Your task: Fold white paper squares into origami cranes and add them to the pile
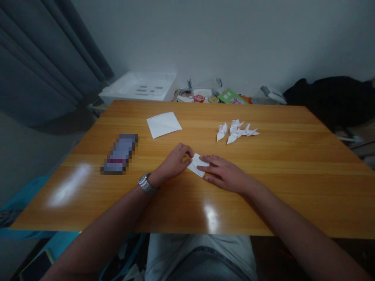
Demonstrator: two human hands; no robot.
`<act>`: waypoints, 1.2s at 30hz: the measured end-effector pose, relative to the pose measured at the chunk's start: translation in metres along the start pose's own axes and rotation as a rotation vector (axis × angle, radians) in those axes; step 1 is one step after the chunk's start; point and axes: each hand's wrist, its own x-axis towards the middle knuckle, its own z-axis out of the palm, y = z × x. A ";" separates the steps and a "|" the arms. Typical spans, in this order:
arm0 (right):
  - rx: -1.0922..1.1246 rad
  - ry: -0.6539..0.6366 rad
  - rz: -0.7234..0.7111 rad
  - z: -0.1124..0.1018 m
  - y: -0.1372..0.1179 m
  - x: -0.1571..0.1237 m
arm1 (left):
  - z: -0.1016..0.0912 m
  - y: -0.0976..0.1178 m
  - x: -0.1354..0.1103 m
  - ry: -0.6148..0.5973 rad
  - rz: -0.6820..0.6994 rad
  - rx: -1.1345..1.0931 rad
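while seen from above in the single head-worn view, left hand (pixel 174 162) and right hand (pixel 224 173) close together, no gap between them, at the middle of a honey-toned wood-grain tabletop (pixel 293 203): the left, with a silver link wristwatch (pixel 147 184) on its wrist, curled against one end of a small folded white paper piece (pixel 198 165); the right laid with fingers flat across the other end, pressing it to the wood. already finished, judging by how things lie: a loose cluster of folded white paper cranes (pixel 236 132), ahead and to the right of the hands, the birds touching one another. still unfolded: one flat white square sheet with a perforated edge (pixel 164 125), ahead and to the left. further left, a pixelated dark oblong object (pixel 119 154), too blurred to identify. beyond the far table edge, a white plastic tray (pixel 137 86) and a green printed packet (pixel 231 96).
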 end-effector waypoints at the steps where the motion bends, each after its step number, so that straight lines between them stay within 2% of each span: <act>1: 0.002 0.005 0.000 0.000 0.000 0.000 | 0.000 0.000 0.001 -0.006 -0.001 0.008; 10: 0.011 0.003 0.010 0.001 0.000 0.000 | -0.001 0.003 0.002 -0.057 -0.003 0.061; 17: 0.006 -0.001 0.006 0.002 0.000 -0.001 | -0.003 0.001 0.001 -0.038 0.030 0.002; 25: 0.008 0.002 -0.001 0.001 0.000 0.000 | 0.001 0.008 0.001 -0.012 -0.027 0.090; 30: -0.008 -0.001 -0.003 0.002 0.001 -0.001 | 0.001 0.011 -0.004 0.011 0.008 0.099; 36: -0.027 -0.035 -0.003 0.001 0.000 -0.002 | -0.001 0.013 -0.007 -0.020 0.028 0.142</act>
